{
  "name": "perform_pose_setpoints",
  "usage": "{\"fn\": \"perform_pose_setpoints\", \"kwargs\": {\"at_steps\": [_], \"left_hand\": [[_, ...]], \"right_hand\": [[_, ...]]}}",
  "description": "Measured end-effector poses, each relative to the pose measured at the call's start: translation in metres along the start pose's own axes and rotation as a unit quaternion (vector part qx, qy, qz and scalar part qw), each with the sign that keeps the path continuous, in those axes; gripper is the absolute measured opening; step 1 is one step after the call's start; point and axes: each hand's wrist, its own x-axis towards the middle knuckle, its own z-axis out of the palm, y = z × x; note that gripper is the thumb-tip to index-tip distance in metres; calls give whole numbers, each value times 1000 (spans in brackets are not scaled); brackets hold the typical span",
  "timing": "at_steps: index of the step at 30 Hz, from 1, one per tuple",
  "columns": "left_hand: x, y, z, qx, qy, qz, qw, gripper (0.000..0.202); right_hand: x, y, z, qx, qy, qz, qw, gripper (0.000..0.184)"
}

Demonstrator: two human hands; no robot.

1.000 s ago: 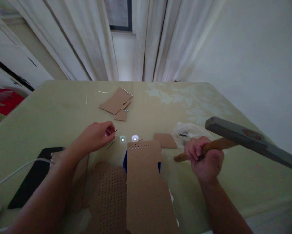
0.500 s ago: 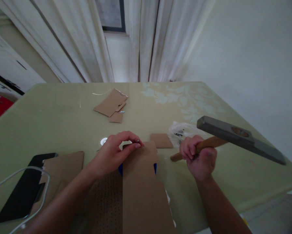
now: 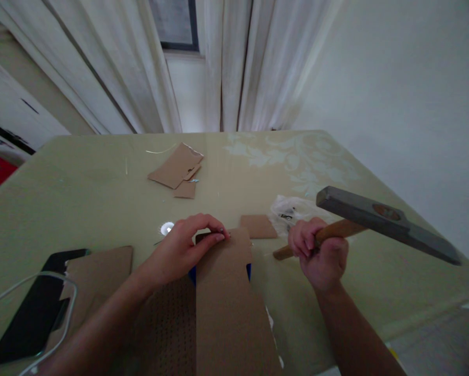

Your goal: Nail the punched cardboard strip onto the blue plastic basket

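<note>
L. hand [image 3: 182, 244]: thumb & index finger pinched narrow on a small nail-like item [image 3: 222, 230], seen only in part, at the far end of a cardboard strip [image 3: 226, 297]; whether its tip meets the strip, can't tell. From L. hand the strip runs back toward the wearer; blue item [image 3: 248, 271] shows beneath, at both edges. R. hand [image 3: 321, 256], well to R. of L. hand: closed in a fist round the wooden handle of a hammer [image 3: 365, 214], head out to the R., held above the counter [image 3: 101, 198]. Betw. hands, slightly beyond: small cardboard rectangle [image 3: 258, 226]; next to it, just beyond R. hand, clear plastic bag [image 3: 301, 208]. Nearer the wearer than L. hand: perforated cardboard [image 3: 169, 318], w/ rows of holes, partly hidden by forearm. L. of L. hand: torn-edged cardboard [image 3: 101, 271] overlapping black flat item [image 3: 26, 313], w/ white cable [image 3: 73, 308] across both. Beyond L. hand, well apart: cardboard pieces [image 3: 175, 168]. Farthest out: pale curtains [image 3: 120, 68].
</note>
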Motion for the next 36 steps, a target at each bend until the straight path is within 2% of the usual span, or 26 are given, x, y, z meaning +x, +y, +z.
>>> {"fn": "perform_pose_setpoints", "kwargs": {"at_steps": [18, 26, 36], "left_hand": [[-2, -1, -1, -13, -12, -17, 1000, 18], [1, 1, -3, -3, 9, 49, 999, 12], [2, 4, -4, 12, 2, 52, 999, 13]], "right_hand": [[1, -1, -1, -10, 4, 8, 1000, 57], [1, -2, 0, -15, 2, 4, 1000, 58], [1, -1, 1, -20, 15, 4, 1000, 59]]}}
